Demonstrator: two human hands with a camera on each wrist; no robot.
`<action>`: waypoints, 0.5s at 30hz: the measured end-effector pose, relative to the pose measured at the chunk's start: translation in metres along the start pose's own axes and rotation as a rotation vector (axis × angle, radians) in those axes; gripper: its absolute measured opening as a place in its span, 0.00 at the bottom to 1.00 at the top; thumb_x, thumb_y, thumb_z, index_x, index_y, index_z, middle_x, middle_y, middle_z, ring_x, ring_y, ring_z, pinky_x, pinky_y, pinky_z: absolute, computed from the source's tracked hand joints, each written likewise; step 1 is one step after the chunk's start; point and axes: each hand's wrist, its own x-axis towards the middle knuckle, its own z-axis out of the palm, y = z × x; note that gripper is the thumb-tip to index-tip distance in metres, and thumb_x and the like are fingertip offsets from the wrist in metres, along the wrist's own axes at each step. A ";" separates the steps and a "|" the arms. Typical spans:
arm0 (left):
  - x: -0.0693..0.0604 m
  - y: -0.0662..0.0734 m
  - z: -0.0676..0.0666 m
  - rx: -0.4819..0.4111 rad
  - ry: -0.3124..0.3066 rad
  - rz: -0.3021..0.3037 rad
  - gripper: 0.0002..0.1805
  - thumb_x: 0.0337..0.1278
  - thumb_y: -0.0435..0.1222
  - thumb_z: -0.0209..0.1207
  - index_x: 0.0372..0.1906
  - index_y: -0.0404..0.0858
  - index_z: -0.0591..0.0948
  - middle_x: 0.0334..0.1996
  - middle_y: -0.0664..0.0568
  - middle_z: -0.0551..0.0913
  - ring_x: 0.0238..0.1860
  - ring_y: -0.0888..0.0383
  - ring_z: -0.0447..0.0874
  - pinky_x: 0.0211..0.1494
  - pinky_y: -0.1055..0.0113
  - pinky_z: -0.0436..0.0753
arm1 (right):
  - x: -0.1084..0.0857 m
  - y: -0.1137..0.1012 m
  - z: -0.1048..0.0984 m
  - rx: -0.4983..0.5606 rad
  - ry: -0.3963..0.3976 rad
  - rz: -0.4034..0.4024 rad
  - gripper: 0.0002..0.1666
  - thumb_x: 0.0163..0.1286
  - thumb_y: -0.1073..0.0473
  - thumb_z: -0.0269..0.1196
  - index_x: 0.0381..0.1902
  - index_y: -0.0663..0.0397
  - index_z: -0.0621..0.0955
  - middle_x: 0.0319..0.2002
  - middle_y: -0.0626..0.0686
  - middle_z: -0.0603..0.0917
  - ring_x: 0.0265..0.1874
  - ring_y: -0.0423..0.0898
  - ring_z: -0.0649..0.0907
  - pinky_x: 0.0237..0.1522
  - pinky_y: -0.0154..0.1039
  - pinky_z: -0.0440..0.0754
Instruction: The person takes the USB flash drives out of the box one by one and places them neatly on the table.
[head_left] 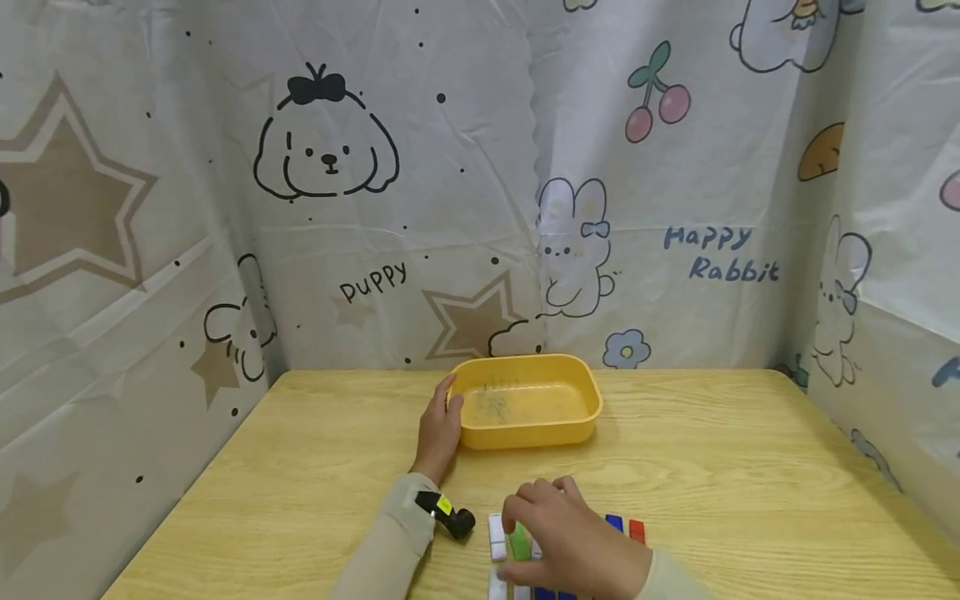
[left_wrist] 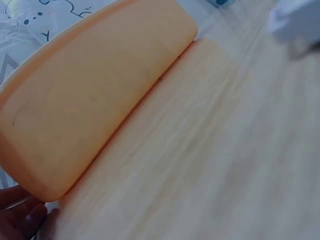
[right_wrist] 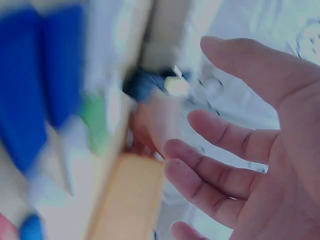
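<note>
A yellow plastic basin (head_left: 528, 435) stands at the back of the table, bare inside apart from some dark marks on its floor. My left hand (head_left: 438, 429) touches its left end, fingers along the outside of the wall; in the left wrist view, fingers (left_wrist: 20, 215) show at the basin's lower corner. Nearer to me, my right hand (head_left: 573, 533) hovers over rows of small blocks, its fingers parted and holding nothing. Among them are a white block (head_left: 497, 537), a green block (head_left: 520, 542), a blue block (head_left: 614, 522) and a red block (head_left: 637, 531). The right hand hides several blocks.
The blocks lie on a light wood-grain table (head_left: 750, 483). Printed white curtains (head_left: 465, 208) enclose its back and both sides. A black camera (head_left: 453, 517) is strapped to the left wrist, close to the left edge of the block rows.
</note>
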 end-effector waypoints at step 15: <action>0.007 0.065 -0.049 0.125 -0.230 0.130 0.30 0.72 0.53 0.41 0.74 0.52 0.60 0.72 0.46 0.62 0.71 0.43 0.59 0.69 0.43 0.59 | 0.011 0.022 -0.073 0.014 0.178 0.332 0.41 0.58 0.34 0.65 0.63 0.48 0.72 0.65 0.55 0.71 0.63 0.55 0.70 0.58 0.60 0.60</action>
